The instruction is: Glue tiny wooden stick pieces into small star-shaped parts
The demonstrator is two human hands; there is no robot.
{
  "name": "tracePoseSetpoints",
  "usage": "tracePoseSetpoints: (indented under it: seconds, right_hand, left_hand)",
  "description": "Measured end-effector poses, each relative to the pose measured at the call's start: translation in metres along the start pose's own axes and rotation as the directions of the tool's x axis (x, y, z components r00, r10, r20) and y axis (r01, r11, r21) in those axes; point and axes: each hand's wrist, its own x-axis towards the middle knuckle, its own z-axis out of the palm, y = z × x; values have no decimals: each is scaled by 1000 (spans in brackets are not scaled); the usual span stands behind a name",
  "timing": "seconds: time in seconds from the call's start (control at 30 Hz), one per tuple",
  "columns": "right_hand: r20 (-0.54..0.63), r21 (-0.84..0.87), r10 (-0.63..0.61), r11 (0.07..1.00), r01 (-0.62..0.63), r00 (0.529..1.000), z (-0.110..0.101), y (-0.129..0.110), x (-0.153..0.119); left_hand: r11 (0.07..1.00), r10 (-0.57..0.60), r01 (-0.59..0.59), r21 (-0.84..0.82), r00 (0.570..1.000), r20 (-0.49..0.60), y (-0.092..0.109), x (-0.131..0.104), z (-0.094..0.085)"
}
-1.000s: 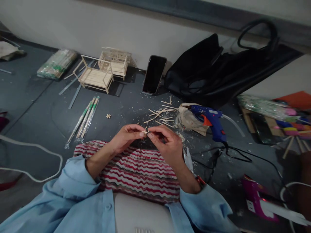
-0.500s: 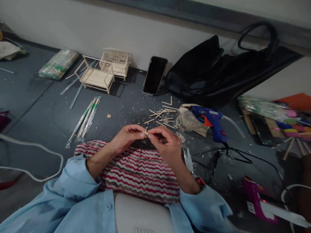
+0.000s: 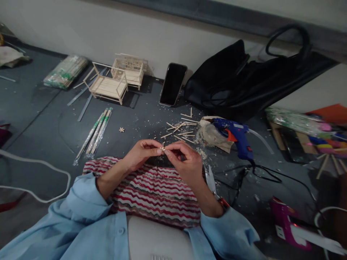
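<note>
Grip: my left hand [image 3: 141, 153] and right hand [image 3: 187, 159] together pinch a tiny pale piece [image 3: 162, 148], just beyond the striped cloth [image 3: 154, 191].
Sleeves [image 3: 102, 131]: clear plastic, slim sticks [image 3: 89, 136] inside.
Packet [image 3: 63, 74]: glossy wrap, bundled sticks [image 3: 69, 66] within.

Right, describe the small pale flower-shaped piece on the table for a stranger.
On the grey table, find the slim pale sticks in clear wrapping. Between them and the left hand lies the small pale flower-shaped piece, stubby-petalled where those sticks are straight.
</note>
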Motion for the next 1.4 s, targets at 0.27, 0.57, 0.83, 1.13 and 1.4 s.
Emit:
tracePoseSetpoints:
  seconds: [0.27, 0.57, 0.83, 1.13, 1.4]
  right_hand:
    - [-8, 11, 31, 999, -31, 999, -2, -2, 2]
    - [-81, -2, 98, 995, -99, 992, -4, 0, 2]
    - [-57, 33, 100, 995, -98, 993, 4, 9, 3]
    - [-50, 17, 107, 994, -106, 993, 9, 12, 2]
    - [-40, 142, 178, 975, -171, 983, 8, 10, 2]
  left_hand:
    - [996, 77, -77, 46, 997, -15, -1, 2, 0]
    - [993, 120, -118, 26, 989, -84, 0, 1, 1]
    - [992, 120, -123, -39, 991, -65, 0, 1, 2]
    - [991, 124, -127, -50, 990, -62, 1, 0, 5]
    - [990, 138, -138, 3, 990, -38, 0, 1, 5]
